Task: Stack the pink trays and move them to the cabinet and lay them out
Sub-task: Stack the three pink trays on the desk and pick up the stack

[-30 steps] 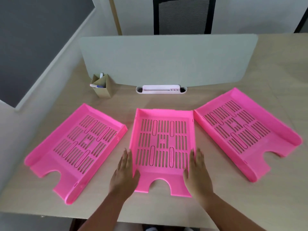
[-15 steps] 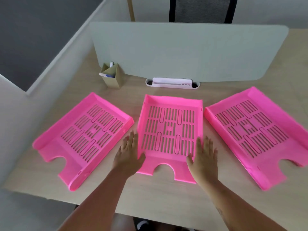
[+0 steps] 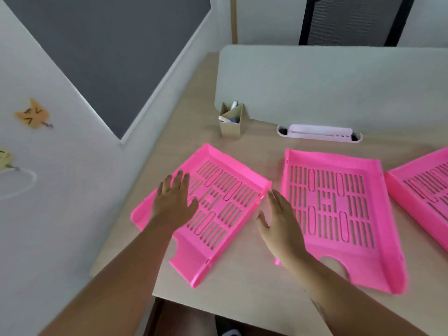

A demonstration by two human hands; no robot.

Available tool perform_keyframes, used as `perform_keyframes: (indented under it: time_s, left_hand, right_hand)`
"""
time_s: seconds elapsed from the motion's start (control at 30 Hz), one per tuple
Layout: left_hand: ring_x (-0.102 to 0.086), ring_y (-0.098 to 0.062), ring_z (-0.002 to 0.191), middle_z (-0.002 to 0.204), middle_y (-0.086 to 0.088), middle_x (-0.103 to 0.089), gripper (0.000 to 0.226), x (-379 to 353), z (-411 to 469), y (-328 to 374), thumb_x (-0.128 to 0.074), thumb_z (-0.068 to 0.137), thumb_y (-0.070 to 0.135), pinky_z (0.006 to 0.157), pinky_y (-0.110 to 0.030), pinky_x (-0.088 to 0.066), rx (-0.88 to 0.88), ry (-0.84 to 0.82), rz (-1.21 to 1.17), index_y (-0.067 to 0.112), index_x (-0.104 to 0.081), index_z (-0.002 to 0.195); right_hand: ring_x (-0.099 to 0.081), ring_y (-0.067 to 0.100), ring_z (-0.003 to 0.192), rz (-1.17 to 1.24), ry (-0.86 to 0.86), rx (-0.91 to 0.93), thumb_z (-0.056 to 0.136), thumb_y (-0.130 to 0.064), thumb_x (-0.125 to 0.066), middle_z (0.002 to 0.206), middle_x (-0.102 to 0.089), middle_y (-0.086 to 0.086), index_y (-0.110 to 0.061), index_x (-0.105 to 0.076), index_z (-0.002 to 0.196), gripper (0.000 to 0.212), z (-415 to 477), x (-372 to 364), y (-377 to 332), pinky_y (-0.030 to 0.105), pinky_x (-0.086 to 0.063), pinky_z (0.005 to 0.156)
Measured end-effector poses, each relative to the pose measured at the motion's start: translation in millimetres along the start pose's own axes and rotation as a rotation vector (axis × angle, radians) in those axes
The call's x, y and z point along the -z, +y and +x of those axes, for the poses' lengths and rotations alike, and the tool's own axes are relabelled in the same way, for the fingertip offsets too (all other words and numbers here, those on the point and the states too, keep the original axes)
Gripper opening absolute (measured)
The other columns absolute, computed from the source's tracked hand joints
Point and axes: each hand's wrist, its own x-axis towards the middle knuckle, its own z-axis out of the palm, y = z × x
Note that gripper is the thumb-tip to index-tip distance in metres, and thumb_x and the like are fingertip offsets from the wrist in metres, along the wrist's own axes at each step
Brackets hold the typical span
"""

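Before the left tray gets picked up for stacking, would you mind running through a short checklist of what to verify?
1. Left hand on the left tray: cannot tell; it lies flat over the near-left part, fingers open, contact unclear.
2. Right hand placed at that tray's right edge: not ok; it is open over the desk between the left and middle tray.
3. Left tray empty: ok.
4. Middle tray empty to receive it: ok.
5. Trays apart, not interlocked: ok.
6. Pen holder clear of the lift path: ok, it stands behind.

Right pink tray (image 3: 426,190) cut off by the frame's right edge.
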Motion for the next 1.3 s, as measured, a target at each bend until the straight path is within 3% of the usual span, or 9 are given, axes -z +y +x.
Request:
perform_keyframes:
  time_s: [0.13,0.2,0.33,0.47,0.63,0.77,0.93,1.17,1.3]
  left_hand:
    - [-0.023,-0.037,0.145,0.162,-0.014,-0.022,0.074,-8,9,-51,-0.048,0.093,0.042,0.118,-0.048,-0.021,0.085,-0.062,0.019,0.008,-0.021,0.154]
    - [-0.027,-0.034,0.144,0.161,-0.013,-0.023,0.072,-13,13,-63,-0.046,0.095,0.040,0.115,-0.045,-0.026,0.124,-0.144,-0.002,0.008,-0.018,0.154]
    - [-0.045,-0.033,0.130,0.148,-0.014,-0.040,0.058,-19,18,-73,-0.045,0.098,0.029,0.100,-0.045,-0.043,0.229,-0.178,-0.143,0.008,-0.028,0.150]
    - [-0.061,-0.035,0.105,0.121,-0.018,-0.061,0.029,-12,25,-83,-0.046,0.097,0.014,0.087,-0.040,-0.050,0.297,-0.051,-0.330,0.005,-0.062,0.119]
    - [-0.067,-0.032,0.090,0.100,-0.017,-0.073,0.023,22,30,-78,-0.053,0.094,0.011,0.084,-0.043,-0.055,0.250,0.032,-0.490,0.003,-0.073,0.101]
    - [-0.066,-0.025,0.085,0.095,-0.010,-0.074,0.016,48,32,-57,-0.060,0.090,0.016,0.081,-0.032,-0.052,0.313,0.079,-0.598,0.011,-0.074,0.096]
    - [-0.063,-0.022,0.071,0.079,-0.005,-0.070,0.007,68,19,15,-0.069,0.085,0.016,0.065,-0.026,-0.047,0.302,0.093,-0.710,0.010,-0.073,0.083]
    - [-0.055,-0.012,0.056,0.067,-0.001,-0.066,0.010,59,4,145,-0.070,0.084,0.012,0.051,-0.020,-0.041,0.225,0.017,-0.795,0.010,-0.070,0.074]
    - [-0.054,-0.017,0.059,0.071,-0.006,-0.067,0.011,51,2,197,-0.066,0.086,0.013,0.056,-0.029,-0.049,0.242,-0.033,-0.793,0.008,-0.069,0.076]
  right_hand:
    - [-0.031,0.026,0.145,0.285,-0.099,-0.306,0.093,-0.018,-0.060,0.156,-0.035,0.017,-0.002,-0.029,0.152,0.068,-1,-30,-41,0.033,-0.024,0.121]
    - [-0.040,0.030,0.138,0.437,-0.124,-0.526,0.094,-0.010,-0.058,0.150,-0.038,0.020,0.001,-0.029,0.148,0.062,-2,-35,-54,0.027,-0.034,0.107]
    - [-0.058,0.023,0.073,0.596,-0.179,-0.710,0.091,0.001,-0.050,0.114,-0.062,0.023,-0.006,-0.047,0.131,0.042,1,-56,-62,0.034,-0.045,0.056]
    - [-0.045,0.014,0.056,0.638,-0.130,-0.807,0.090,0.004,-0.048,0.097,-0.063,0.020,-0.010,-0.054,0.108,0.024,11,-61,-65,0.027,-0.038,0.046]
    - [-0.045,0.015,0.055,0.662,-0.053,-0.713,0.089,0.004,-0.052,0.097,-0.065,0.022,-0.004,-0.060,0.111,0.024,38,-28,-58,0.025,-0.037,0.043]
    - [-0.041,0.014,0.050,0.676,0.004,-0.550,0.083,0.011,-0.050,0.094,-0.066,0.014,-0.013,-0.037,0.147,0.070,57,7,-47,0.027,-0.039,0.042]
    - [-0.048,0.014,0.052,0.572,-0.017,-0.558,0.089,-0.001,-0.051,0.092,-0.069,0.011,-0.008,-0.062,0.111,0.025,60,67,3,0.026,-0.040,0.042]
    - [-0.043,0.012,0.047,0.429,0.032,-0.528,0.091,0.000,-0.048,0.066,-0.053,0.000,-0.008,-0.058,0.096,0.014,49,161,99,0.023,-0.031,0.041]
    - [-0.051,0.012,0.054,0.420,0.063,-0.526,0.091,-0.001,-0.048,0.079,-0.062,0.002,-0.010,-0.062,0.105,0.021,45,187,140,0.025,-0.039,0.045]
